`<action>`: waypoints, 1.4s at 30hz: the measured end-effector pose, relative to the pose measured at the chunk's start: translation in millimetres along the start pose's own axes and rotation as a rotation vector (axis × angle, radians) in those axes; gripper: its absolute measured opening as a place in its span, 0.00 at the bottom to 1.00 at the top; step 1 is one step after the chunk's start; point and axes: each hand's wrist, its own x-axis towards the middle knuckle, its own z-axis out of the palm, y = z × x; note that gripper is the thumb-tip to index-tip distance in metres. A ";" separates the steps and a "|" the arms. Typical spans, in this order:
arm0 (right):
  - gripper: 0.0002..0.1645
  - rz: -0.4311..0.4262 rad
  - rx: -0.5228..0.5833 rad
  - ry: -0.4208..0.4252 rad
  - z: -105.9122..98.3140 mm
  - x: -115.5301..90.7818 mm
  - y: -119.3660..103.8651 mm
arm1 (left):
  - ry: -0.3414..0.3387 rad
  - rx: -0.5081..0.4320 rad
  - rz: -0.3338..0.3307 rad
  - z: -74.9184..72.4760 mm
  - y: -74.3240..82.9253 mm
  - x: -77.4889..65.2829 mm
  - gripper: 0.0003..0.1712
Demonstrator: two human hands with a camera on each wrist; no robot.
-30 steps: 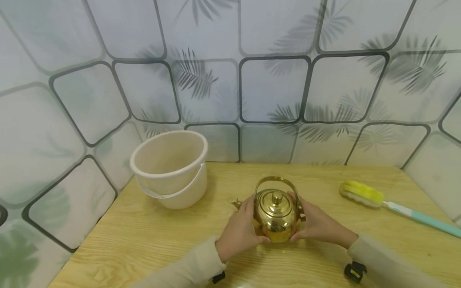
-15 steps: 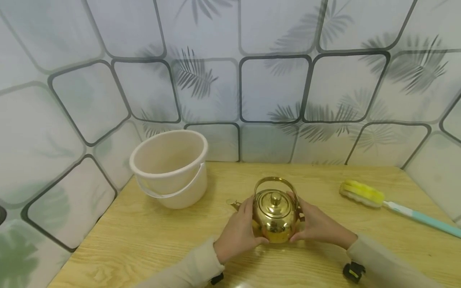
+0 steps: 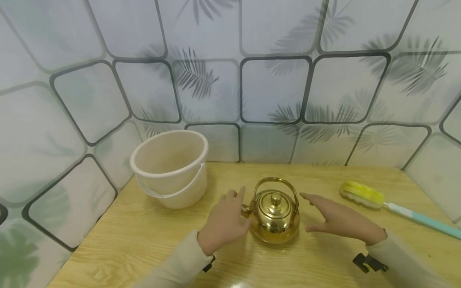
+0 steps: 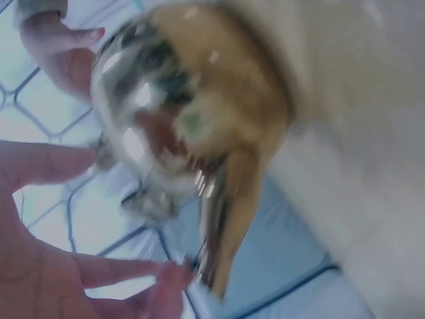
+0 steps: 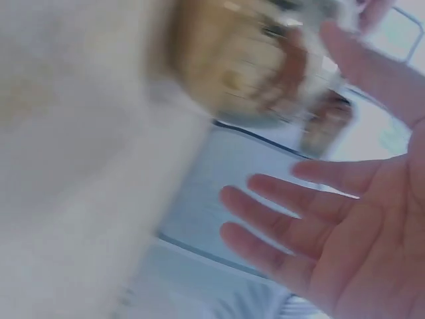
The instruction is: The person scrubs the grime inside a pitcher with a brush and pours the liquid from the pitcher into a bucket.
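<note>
A shiny brass teapot with a knobbed lid and a raised arched handle stands upright on the wooden table. To its left, my left hand has its fingers spread beside the spout, which it partly covers in the head view. The left wrist view shows the spout pointing past the fingertips, away from the round body. On the other side my right hand is apart from the pot, fingers straight and thumb out. In the right wrist view its palm is empty, with the blurred pot beyond the thumb.
A white bucket with a hanging handle stands at the back left of the table. On the right lies a brush with a yellow head and a long white and teal handle. A patterned wall closes off the back.
Both hands have let go of the teapot and drawn apart, the left one to the left and the right one to the right. The pot stays in place.
</note>
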 end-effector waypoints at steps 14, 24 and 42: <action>0.24 -0.102 -0.210 0.216 -23.5 24.0 -42.9 | 0.486 0.215 0.239 10.7 -6.0 34.4 0.14; 0.18 -0.314 -0.321 0.440 -0.4 49.0 -47.5 | 0.490 0.260 0.223 26.2 -6.5 41.7 0.15; 0.15 -0.399 -0.463 0.512 19.8 57.6 -45.3 | 0.493 0.312 0.206 36.5 -5.0 43.7 0.11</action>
